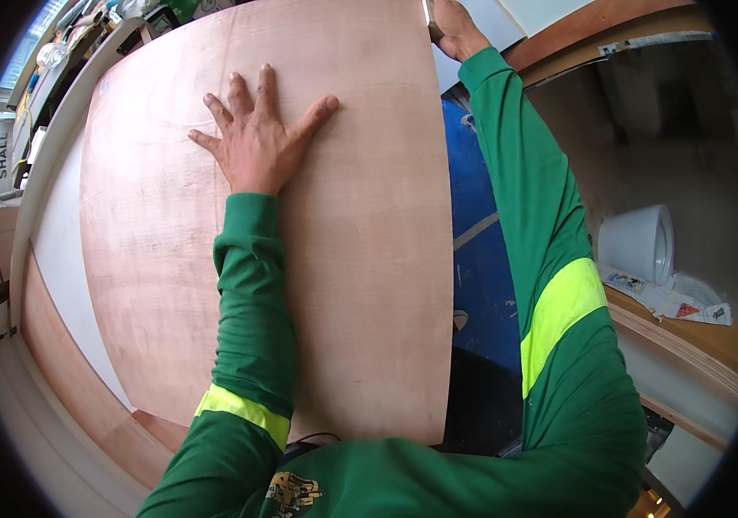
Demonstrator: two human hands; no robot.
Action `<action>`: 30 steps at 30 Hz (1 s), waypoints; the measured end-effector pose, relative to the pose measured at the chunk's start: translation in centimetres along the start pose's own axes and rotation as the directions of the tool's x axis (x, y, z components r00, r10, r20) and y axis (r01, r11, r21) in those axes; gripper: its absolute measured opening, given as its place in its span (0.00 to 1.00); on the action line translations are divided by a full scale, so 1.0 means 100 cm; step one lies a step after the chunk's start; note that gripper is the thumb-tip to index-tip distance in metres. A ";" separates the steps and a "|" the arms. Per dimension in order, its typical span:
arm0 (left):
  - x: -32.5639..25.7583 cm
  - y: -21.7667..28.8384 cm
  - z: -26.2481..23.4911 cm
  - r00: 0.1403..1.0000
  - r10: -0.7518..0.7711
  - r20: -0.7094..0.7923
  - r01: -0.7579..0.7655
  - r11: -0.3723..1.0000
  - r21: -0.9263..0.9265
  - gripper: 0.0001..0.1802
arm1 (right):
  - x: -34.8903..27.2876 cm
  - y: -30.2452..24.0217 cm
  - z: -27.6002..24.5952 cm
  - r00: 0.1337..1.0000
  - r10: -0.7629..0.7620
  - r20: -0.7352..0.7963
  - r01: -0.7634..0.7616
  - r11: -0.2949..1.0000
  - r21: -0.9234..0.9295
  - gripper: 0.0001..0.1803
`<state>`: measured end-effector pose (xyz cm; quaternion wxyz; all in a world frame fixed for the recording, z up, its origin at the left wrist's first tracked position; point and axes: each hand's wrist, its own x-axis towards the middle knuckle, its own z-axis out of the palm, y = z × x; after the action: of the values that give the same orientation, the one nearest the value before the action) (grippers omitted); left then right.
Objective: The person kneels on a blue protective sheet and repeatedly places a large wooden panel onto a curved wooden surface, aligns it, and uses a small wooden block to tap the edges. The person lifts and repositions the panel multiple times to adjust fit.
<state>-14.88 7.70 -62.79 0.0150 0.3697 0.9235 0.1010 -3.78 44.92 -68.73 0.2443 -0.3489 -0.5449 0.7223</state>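
Observation:
A large sheet of pale pinkish plywood [360, 259] lies in front of me and fills most of the view. My left hand [258, 138] presses flat on its upper middle, fingers spread wide, holding nothing. At the sheet's far right edge, my right hand [457, 30] is closed around a narrow, light-coloured thing with a metallic look [429, 17]. That thing is partly cut off by the top of the picture, so I cannot tell its kind. Both arms wear green sleeves with yellow bands.
Blue floor covering [477, 250] shows right of the sheet. Farther right are a white toilet bowl [636, 242], a printed wrapper [671, 298] and stacked boards [680, 345]. A pale raised edge [49, 155] runs along the left, with clutter [53, 56] beyond it.

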 end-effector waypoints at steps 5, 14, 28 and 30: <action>0.009 -0.009 0.011 0.997 0.033 -0.070 -0.034 0.999 -0.017 0.68 | -0.104 -0.013 0.047 0.999 -0.044 -0.004 0.044 0.993 0.106 0.25; 0.022 -0.025 0.031 0.990 0.067 -0.121 -0.074 0.996 -0.055 0.70 | -0.394 0.004 0.070 0.970 0.068 -0.232 -0.169 0.877 -0.451 0.33; 0.008 0.003 0.009 0.998 0.033 -0.048 -0.034 0.999 -0.017 0.69 | -0.088 -0.008 0.023 0.994 -0.111 -0.020 0.108 0.989 -0.104 0.32; 0.008 -0.006 0.011 0.998 0.020 -0.060 -0.021 1.000 -0.010 0.70 | -0.040 -0.016 0.042 0.965 -0.242 0.100 0.261 0.918 -0.298 0.25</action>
<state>-15.70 8.03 -63.97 -0.0119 0.3758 0.9192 0.1173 -4.46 39.84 -65.55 0.2606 -0.2879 -0.6985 0.6011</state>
